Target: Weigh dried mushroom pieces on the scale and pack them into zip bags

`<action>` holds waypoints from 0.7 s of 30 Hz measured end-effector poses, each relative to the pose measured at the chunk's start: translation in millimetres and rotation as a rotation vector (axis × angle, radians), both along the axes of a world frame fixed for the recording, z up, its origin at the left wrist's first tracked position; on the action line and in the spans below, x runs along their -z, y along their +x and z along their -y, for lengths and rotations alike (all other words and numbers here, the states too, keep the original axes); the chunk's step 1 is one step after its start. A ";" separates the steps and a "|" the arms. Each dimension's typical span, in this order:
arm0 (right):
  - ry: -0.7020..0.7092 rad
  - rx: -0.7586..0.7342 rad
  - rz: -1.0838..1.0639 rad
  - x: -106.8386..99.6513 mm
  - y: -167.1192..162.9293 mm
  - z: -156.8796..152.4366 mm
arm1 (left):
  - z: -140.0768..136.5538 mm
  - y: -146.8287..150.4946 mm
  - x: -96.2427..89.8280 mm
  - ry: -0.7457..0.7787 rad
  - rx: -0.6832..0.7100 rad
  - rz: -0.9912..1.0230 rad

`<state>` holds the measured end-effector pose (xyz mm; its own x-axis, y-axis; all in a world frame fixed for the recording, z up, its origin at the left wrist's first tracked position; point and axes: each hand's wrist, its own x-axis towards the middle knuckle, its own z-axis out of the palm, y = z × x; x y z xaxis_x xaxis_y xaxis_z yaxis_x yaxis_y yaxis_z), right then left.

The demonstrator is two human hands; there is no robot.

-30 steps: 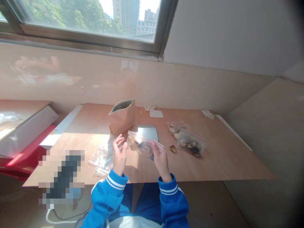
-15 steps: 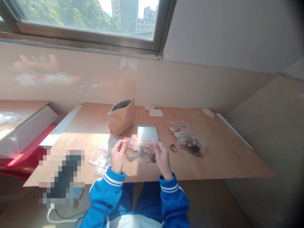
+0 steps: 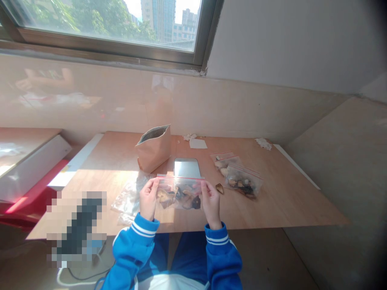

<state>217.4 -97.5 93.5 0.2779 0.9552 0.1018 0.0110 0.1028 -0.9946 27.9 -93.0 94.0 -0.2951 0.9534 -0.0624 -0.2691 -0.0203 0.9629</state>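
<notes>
Between my hands hangs a clear zip bag point(image 3: 179, 196) with a red seal line, holding pale and dark dried pieces. My left hand point(image 3: 148, 198) pinches its upper left corner. At the upper right corner, my right hand point(image 3: 211, 201) grips it between thumb and fingers. Just behind the bag lies a flat scale with a shiny plate point(image 3: 186, 167). Two more filled zip bags point(image 3: 244, 181) overlap on the table to the right. One loose brown dried slice point(image 3: 219, 188) sits near my right hand. By my left hand, clear plastic bags point(image 3: 128, 199) lie crumpled.
An open brown paper pouch point(image 3: 155, 151) stands upright at the back left of the table point(image 3: 287, 201). A white paper piece point(image 3: 198, 143) and crumpled tissue point(image 3: 263, 143) lie toward the wall. A pixelated dark object point(image 3: 80, 225) is at the front left, with cables below.
My right hand has slid right along the seal to the bag's corner. The bag now hangs flatter and more stretched between both hands.
</notes>
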 end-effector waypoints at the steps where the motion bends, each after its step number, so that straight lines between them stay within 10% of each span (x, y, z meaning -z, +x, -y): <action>1: 0.007 0.013 0.012 0.0 0.6 0.3 | -0.3 -0.8 -0.3 0.007 0.012 -0.010; 21: 0.077 0.076 0.037 2.9 -9.5 0.0 | 5.4 16.0 -9.2 0.045 -0.010 0.076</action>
<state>207.9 -97.6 90.5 0.3438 0.9206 0.1852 0.0585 0.1759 -0.9827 43.9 -98.4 103.2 -0.3008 0.9528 -0.0418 -0.3412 -0.0666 0.9376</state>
